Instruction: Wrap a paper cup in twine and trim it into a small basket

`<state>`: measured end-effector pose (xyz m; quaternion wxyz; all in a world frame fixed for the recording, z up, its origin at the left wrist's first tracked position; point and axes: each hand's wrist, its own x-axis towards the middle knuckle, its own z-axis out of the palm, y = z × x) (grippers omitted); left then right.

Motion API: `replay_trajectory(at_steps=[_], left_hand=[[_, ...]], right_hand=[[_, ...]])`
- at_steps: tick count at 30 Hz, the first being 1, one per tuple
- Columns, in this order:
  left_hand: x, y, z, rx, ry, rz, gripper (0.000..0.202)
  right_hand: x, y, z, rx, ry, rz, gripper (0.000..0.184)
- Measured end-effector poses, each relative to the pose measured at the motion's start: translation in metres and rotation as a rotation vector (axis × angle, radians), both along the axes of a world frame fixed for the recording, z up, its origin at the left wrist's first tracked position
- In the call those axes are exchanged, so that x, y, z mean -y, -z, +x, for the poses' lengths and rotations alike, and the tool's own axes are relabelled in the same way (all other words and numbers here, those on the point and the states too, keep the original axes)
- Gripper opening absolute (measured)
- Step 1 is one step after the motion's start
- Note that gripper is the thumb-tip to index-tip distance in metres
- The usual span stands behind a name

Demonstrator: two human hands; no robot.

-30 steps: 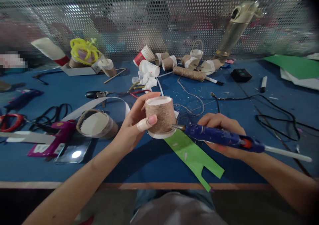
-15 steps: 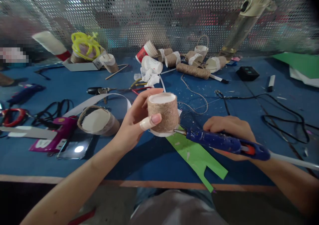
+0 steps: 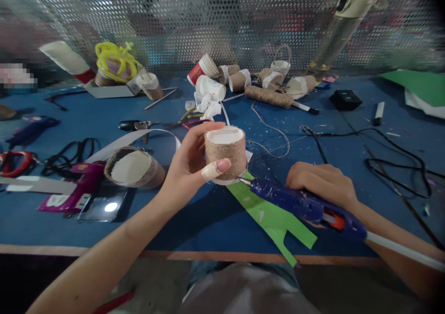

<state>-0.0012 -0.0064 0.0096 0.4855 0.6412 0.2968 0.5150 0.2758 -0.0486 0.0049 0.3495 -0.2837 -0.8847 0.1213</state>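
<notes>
My left hand (image 3: 189, 166) is closed round an upturned paper cup wrapped in brown twine (image 3: 225, 153), thumb on its side, held just above the blue table (image 3: 208, 216). A white rim shows at the cup's lower edge. My right hand (image 3: 321, 182) grips a blue hot glue gun (image 3: 302, 204); its metal tip touches the cup's lower rim on the right. A white glue stick (image 3: 403, 251) juts from the gun's back. A green paper strip (image 3: 274, 221) lies under the gun.
A second twine-wrapped cup (image 3: 134, 168) lies on its side left of my hand, beside a magenta glue gun (image 3: 74, 191) and a phone (image 3: 104, 207). Scissors (image 3: 139, 125), a twine spool (image 3: 269, 96), several cups (image 3: 243, 80), black cables (image 3: 382, 152) and a perforated metal screen (image 3: 222, 22) lie beyond.
The glue gun's rear has dropped and its tip has slid lower along the cup's bottom rim. The cup has shifted slightly with my left hand.
</notes>
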Motion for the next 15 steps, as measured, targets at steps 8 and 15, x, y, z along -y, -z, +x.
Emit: replay_trajectory(at_steps=[8,15], left_hand=[[0.0005,-0.0011,0.0014,-0.096,-0.026,0.086,0.049],[-0.0014,-0.0013,0.0005,-0.106,-0.068,0.079,0.046]], right_hand=[[0.0019,0.0011,-0.0018,0.074,0.040,0.076,0.015],[0.0012,-0.0012,-0.0024,0.120,0.118,0.070,0.019]])
